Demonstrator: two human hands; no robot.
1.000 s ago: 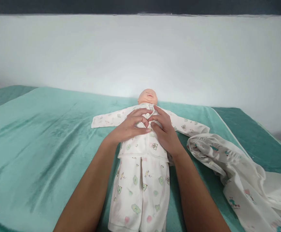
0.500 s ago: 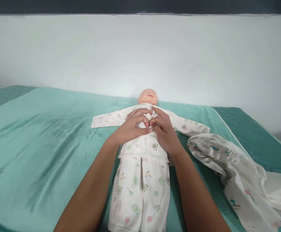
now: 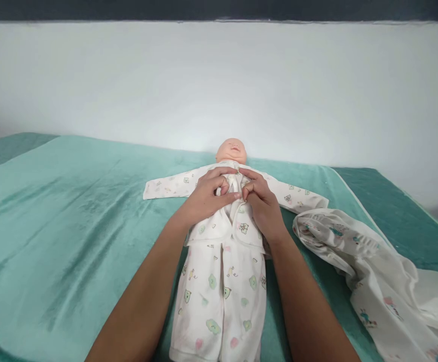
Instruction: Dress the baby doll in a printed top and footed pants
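A baby doll (image 3: pixel 231 151) lies on its back with its head toward the wall, dressed in a white printed jacket (image 3: pixel 207 229) and matching trousers (image 3: pixel 211 296). Both sleeves spread out sideways. My left hand (image 3: pixel 209 193) is closed on the jacket's front edge at the chest, thumb and fingers bent inward. Opposite it, my right hand (image 3: pixel 260 198) pinches the other front edge. The two edges stand a little apart below my fingers, showing a gap down to the hem. My fingertips partly cover the jacket's fastening.
A crumpled white printed garment (image 3: pixel 369 266) lies to the right of the doll. Beneath everything is a light green plush blanket (image 3: pixel 72 226), with a darker green cover (image 3: pixel 403 221) at the right. A white wall (image 3: pixel 219 85) stands behind.
My right hand has shifted slightly to the right. The jacket's front edges, close together before, have come apart below my hands. The doll's body has stayed in place.
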